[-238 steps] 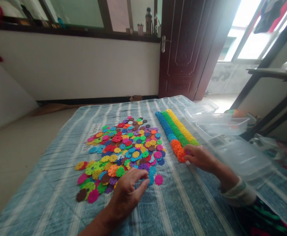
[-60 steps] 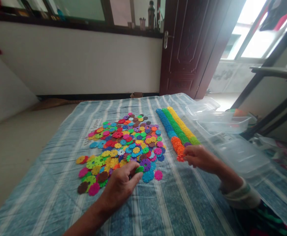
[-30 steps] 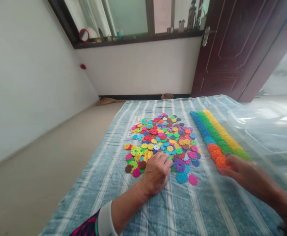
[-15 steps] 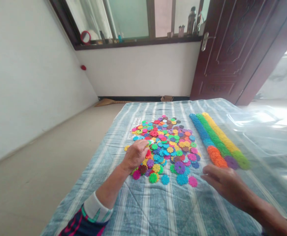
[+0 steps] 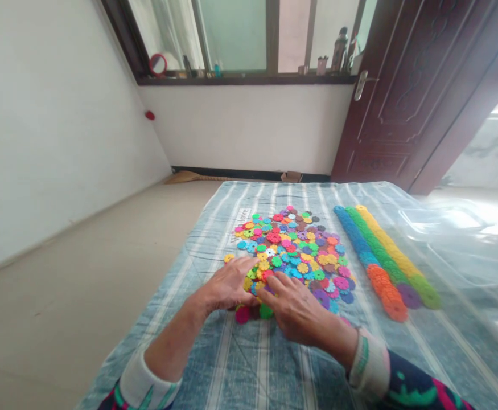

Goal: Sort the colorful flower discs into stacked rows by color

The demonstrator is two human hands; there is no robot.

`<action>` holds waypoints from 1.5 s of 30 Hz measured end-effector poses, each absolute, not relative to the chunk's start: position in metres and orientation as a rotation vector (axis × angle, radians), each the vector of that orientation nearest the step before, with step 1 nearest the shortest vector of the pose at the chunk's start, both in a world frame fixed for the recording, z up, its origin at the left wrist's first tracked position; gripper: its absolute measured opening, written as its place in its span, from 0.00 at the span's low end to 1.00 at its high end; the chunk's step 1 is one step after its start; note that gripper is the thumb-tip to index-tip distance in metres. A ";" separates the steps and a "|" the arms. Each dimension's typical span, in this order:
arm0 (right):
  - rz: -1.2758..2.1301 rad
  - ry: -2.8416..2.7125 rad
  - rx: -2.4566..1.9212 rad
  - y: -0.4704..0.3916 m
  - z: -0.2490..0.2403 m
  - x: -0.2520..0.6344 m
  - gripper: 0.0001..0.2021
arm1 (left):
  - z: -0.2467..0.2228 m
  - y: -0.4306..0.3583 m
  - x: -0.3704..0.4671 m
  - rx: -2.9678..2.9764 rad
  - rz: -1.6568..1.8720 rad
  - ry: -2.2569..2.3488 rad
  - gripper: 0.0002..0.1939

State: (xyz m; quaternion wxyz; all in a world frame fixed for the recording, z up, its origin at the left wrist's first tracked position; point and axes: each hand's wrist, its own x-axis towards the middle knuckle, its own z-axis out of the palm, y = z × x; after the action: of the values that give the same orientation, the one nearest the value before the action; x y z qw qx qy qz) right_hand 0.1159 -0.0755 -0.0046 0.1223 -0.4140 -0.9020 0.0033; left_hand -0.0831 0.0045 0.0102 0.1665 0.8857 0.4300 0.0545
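Now both hands are at the near left edge of the loose pile of discs (image 5: 304, 267), on a striped cover (image 5: 212, 370). The right hand (image 5: 295, 307), closest on that side, lies palm down with its fingers bent and a little parted, their tips among the discs; whether it grips one cannot be told. Just beside it, the left hand (image 5: 229, 285) is about half open, thumb well apart from the fingers, its palm turned toward the pile; any disc inside it is hidden. A pink disc (image 5: 242, 314) and a green disc (image 5: 266, 311) show below the two. What has just changed is the right hand's place: half a second ago it hung near the end of the rows, and now it has joined the left, so the handling is all at the pile and the rows go untouched. Those rows lie to the right, slanting away: blue (image 5: 351, 230) ending in orange discs (image 5: 387, 290), green (image 5: 374, 245) ending in a purple disc (image 5: 410, 296), yellow (image 5: 381, 236) ending in lime discs (image 5: 426, 291). Farther off stand a broom (image 5: 184, 177) and a dark red door (image 5: 402, 85).
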 end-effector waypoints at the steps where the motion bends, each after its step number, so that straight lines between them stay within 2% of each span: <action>1: 0.002 -2.642 -1.226 -0.065 -0.006 0.112 0.16 | 0.008 0.006 -0.082 2.513 0.193 1.217 0.42; 8: 0.095 -2.493 -1.514 0.004 -0.005 0.117 0.14 | -0.006 0.017 -0.085 2.237 0.565 1.277 0.35; 13: 0.110 -2.277 -1.676 0.028 -0.011 0.147 0.17 | -0.014 0.018 -0.086 2.081 0.666 1.313 0.32; 17: 0.107 -2.123 -1.742 0.031 -0.022 0.172 0.18 | -0.015 0.018 -0.085 1.955 0.724 1.304 0.29; 23: 0.179 -2.060 -1.696 0.014 -0.027 0.178 0.14 | -0.017 0.017 -0.077 1.617 0.790 1.248 0.25; 32: 0.354 -2.378 -1.251 -0.038 -0.014 0.131 0.08 | -0.007 0.022 -0.059 1.351 1.028 1.149 0.21; 39: 0.199 -2.236 -1.574 0.000 -0.002 0.147 0.14 | -0.009 0.046 -0.057 1.351 1.178 1.137 0.14; 42: 0.225 -2.241 -1.710 0.021 -0.001 0.139 0.17 | -0.014 0.050 -0.058 1.332 1.167 1.139 0.15; 45: 0.266 -2.305 -1.681 0.023 -0.003 0.116 0.14 | -0.023 0.054 -0.064 1.388 1.191 1.193 0.17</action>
State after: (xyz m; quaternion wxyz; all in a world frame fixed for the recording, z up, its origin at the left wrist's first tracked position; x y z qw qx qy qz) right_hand 0.1157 0.0230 -0.0034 0.1376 -0.5811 -0.7968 0.0921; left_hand -0.0642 0.0541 -0.0229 0.4609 0.5640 0.4850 0.4839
